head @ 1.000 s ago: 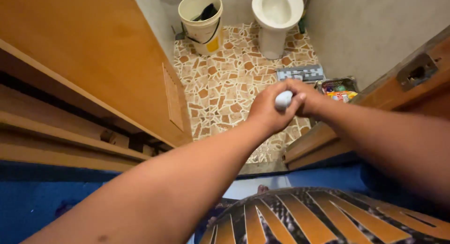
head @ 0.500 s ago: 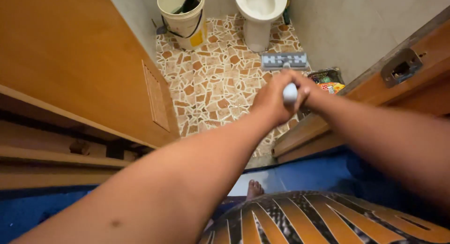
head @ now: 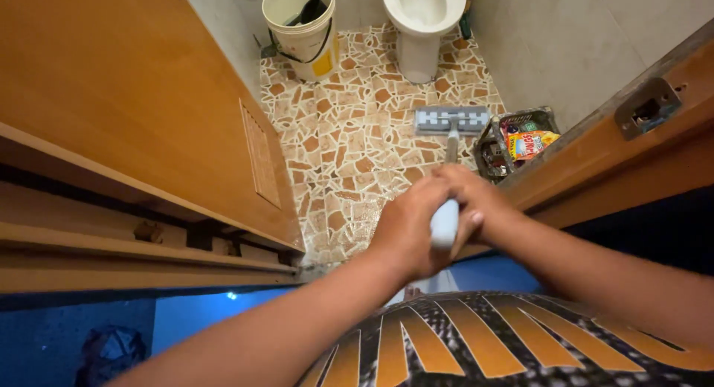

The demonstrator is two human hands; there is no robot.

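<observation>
Both hands grip the pale handle [head: 445,223] of a flat mop. My left hand [head: 407,231] wraps the handle from the left, my right hand [head: 476,201] from the right, close together. The thin shaft runs forward to the grey rectangular mop head [head: 451,120], which lies on the brown-and-cream mosaic tile floor [head: 349,142] of a small bathroom, next to a wire basket.
An open wooden door [head: 141,97] stands on the left, a wooden door frame [head: 625,134] on the right. A white toilet [head: 422,15] and a cream bucket [head: 301,26] stand at the far wall. The wire basket [head: 520,138] holds colourful packets.
My hands have pulled the handle back toward me and lower in view. The mop head has slid nearer across the tiles, and more of the shaft shows.
</observation>
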